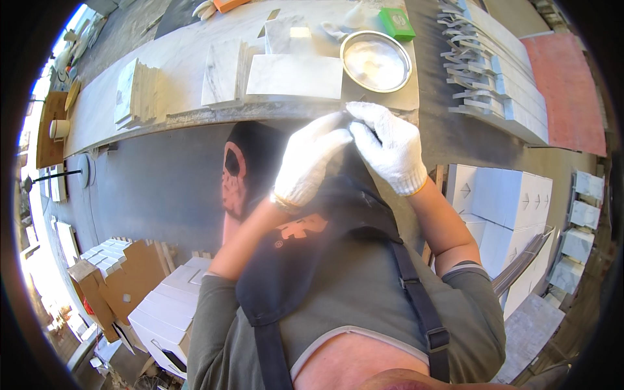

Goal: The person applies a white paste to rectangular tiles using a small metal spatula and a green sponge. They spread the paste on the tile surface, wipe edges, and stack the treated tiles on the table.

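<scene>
My left hand (311,159) and my right hand (392,146), both in white knit gloves, meet in front of my apron (305,273), just off the table's near edge. The fingertips of both are pinched together. Anything between them is too small or hidden to name. Just beyond my right hand stands a round metal bowl (408,68) with whitish, cloudy contents. Left of the bowl, a pale rectangular tile (294,77) leans at the table edge, and a small cream block (300,32) is behind it.
Marble-look tiles (221,73) and another tile stack (135,94) stand on the long table (182,49). A green box (396,25) lies past the bowl. At right are a rack of pale slabs (500,78) and white cartons (500,201); more cartons (172,305) stand at lower left.
</scene>
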A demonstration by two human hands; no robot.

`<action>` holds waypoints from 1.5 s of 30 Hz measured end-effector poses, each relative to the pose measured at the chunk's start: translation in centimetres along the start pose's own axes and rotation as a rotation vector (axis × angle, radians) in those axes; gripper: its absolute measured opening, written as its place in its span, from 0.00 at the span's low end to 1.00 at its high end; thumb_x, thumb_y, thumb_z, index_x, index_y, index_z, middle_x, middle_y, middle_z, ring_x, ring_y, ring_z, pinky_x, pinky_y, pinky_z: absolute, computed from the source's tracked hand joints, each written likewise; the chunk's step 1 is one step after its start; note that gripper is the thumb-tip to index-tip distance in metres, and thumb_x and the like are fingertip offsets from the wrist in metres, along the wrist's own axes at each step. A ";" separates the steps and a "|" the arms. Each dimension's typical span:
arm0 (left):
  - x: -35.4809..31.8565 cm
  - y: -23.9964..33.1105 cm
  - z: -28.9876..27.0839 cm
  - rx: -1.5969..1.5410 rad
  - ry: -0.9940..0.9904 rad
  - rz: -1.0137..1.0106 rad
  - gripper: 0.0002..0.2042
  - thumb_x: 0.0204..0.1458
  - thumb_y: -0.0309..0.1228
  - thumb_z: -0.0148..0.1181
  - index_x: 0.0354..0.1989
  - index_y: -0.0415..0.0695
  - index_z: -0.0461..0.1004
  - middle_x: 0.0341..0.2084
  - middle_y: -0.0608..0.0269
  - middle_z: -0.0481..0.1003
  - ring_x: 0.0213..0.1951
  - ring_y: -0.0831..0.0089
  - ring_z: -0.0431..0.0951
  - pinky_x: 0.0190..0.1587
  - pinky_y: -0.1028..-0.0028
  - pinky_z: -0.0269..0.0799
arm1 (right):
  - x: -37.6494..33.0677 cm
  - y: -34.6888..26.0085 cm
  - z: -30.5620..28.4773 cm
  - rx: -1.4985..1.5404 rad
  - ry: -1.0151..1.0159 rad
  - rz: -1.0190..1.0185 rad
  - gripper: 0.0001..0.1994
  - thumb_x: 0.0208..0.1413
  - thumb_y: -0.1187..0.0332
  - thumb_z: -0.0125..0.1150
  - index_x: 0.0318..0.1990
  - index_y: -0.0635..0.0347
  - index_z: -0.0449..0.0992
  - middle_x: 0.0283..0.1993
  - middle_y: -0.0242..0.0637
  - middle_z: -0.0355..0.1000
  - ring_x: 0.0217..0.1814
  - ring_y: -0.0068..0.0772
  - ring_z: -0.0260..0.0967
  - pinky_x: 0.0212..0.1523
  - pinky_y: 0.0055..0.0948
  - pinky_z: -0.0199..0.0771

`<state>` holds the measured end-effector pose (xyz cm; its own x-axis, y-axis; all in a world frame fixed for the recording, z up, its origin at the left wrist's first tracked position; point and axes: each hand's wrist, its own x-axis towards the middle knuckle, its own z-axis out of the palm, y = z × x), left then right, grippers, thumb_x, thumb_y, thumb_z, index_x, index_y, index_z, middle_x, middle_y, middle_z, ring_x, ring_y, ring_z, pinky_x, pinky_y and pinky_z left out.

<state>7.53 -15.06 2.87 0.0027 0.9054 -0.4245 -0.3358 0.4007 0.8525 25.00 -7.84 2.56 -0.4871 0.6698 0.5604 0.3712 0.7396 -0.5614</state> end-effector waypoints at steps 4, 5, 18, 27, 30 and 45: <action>0.0 0.0 0.1 -0.045 -0.021 0.039 0.23 0.61 0.32 0.66 0.63 0.35 0.75 0.33 0.67 0.79 0.25 0.84 0.72 0.28 0.80 0.68 | -0.1 -0.1 -0.2 0.010 0.034 0.300 0.16 0.57 0.79 0.68 0.53 0.63 0.82 0.47 0.42 0.84 0.42 0.30 0.83 0.46 0.26 0.82; 0.1 0.0 0.2 -0.043 -0.015 0.042 0.23 0.61 0.32 0.66 0.63 0.35 0.75 0.32 0.68 0.78 0.25 0.84 0.71 0.27 0.81 0.68 | 0.0 -0.1 -0.4 0.036 -0.029 0.225 0.15 0.58 0.79 0.68 0.53 0.63 0.82 0.47 0.42 0.84 0.43 0.30 0.83 0.46 0.27 0.82; 0.2 0.7 0.1 0.057 -0.010 0.026 0.14 0.61 0.34 0.66 0.51 0.39 0.79 0.28 0.70 0.75 0.26 0.85 0.71 0.29 0.81 0.68 | 0.4 -0.3 -0.7 0.007 -0.115 0.088 0.14 0.57 0.79 0.68 0.52 0.64 0.83 0.47 0.44 0.84 0.45 0.37 0.84 0.49 0.31 0.83; 0.2 0.8 0.3 0.003 -0.027 0.014 0.17 0.61 0.34 0.67 0.54 0.37 0.79 0.27 0.70 0.75 0.25 0.84 0.71 0.28 0.81 0.68 | 0.5 -0.4 -0.9 -0.036 -0.068 -0.118 0.15 0.55 0.79 0.69 0.51 0.62 0.83 0.45 0.45 0.84 0.44 0.40 0.85 0.47 0.31 0.83; 0.1 0.7 0.3 0.015 -0.004 0.017 0.16 0.62 0.33 0.65 0.53 0.36 0.78 0.27 0.66 0.75 0.26 0.81 0.71 0.31 0.78 0.70 | 0.6 -0.3 -1.0 -0.001 -0.066 0.107 0.15 0.55 0.80 0.69 0.51 0.62 0.84 0.45 0.44 0.84 0.42 0.40 0.84 0.46 0.31 0.83; 0.2 1.1 0.2 -0.033 -0.045 0.003 0.16 0.62 0.34 0.64 0.52 0.34 0.78 0.27 0.69 0.75 0.25 0.82 0.71 0.29 0.80 0.69 | 1.1 1.3 -2.5 0.335 0.074 0.590 0.19 0.63 0.75 0.64 0.61 0.63 0.77 0.38 0.39 0.83 0.34 0.23 0.79 0.36 0.24 0.79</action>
<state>7.35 -14.43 3.83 0.0434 0.9122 -0.4075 -0.3669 0.3940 0.8427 26.90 -5.99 4.00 -0.2191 0.9662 0.1361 0.2872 0.1971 -0.9374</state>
